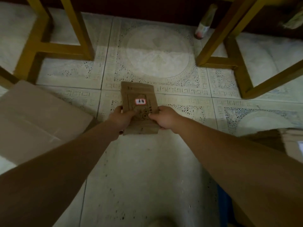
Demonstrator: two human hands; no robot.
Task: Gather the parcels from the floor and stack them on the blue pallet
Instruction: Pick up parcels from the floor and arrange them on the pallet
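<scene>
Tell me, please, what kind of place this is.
Probably an indoor storeroom or packing room: yellow frame legs stand on the tiled floor, a large cardboard box lies beside them, and a flat brown parcel is there.

Pale, speckled floor tiles [147, 169] with key-pattern borders covered the ground, and a faint circular medallion motif [158, 51] marked the tile at upper centre. A yellow-painted wooden frame [54, 48] stood at upper left and a second yellow wooden frame [218, 61] at upper right. A pale, blurred cylindrical object [203, 25] stood just beside the second frame, before a dark wall base [147, 5].
</scene>
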